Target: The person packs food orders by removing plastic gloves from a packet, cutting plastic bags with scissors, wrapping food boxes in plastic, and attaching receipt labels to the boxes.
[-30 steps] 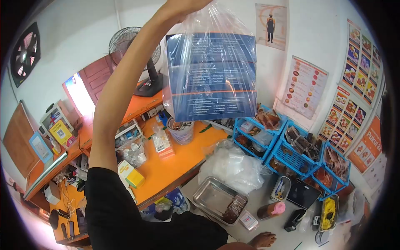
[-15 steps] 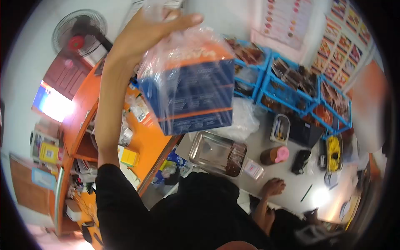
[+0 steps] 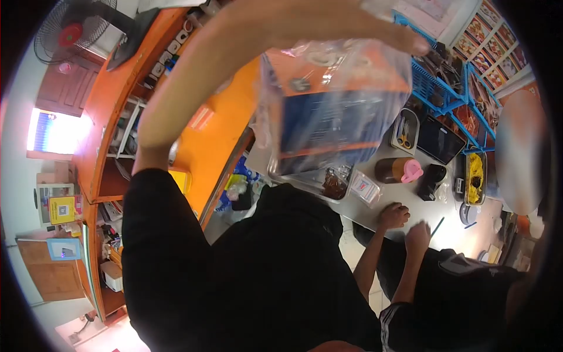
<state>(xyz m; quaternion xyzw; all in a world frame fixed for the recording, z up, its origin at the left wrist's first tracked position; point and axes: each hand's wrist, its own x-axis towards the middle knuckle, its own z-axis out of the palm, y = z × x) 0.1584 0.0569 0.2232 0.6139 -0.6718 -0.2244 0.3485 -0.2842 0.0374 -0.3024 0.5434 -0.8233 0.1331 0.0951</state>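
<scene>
My left hand [image 3: 352, 23], blurred and partly cut off by the top edge, is closed on the top of a clear plastic bag [image 3: 267, 111]. Inside the bag hangs a blue and orange box [image 3: 328, 120], held up in front of me above the table. Under the box, a metal tray [image 3: 346, 196] with dark brown pieces in it is partly hidden. Beside the tray lies a small clear packet with a printed label [image 3: 365, 189]. My right hand is out of view.
On my right, a co-worker's two hands [image 3: 404, 224] rest at the edge of the table [image 3: 384, 205]. A brown jar with a pink lid [image 3: 404, 170], a black tablet [image 3: 440, 139], a yellow-filled container [image 3: 475, 179] and blue baskets [image 3: 437, 85] stand beyond. An orange counter [image 3: 220, 152] runs along the left.
My left hand has carried the bagged box to the right and closer to me, over the metal tray. The co-worker's second hand has come up to the table edge.
</scene>
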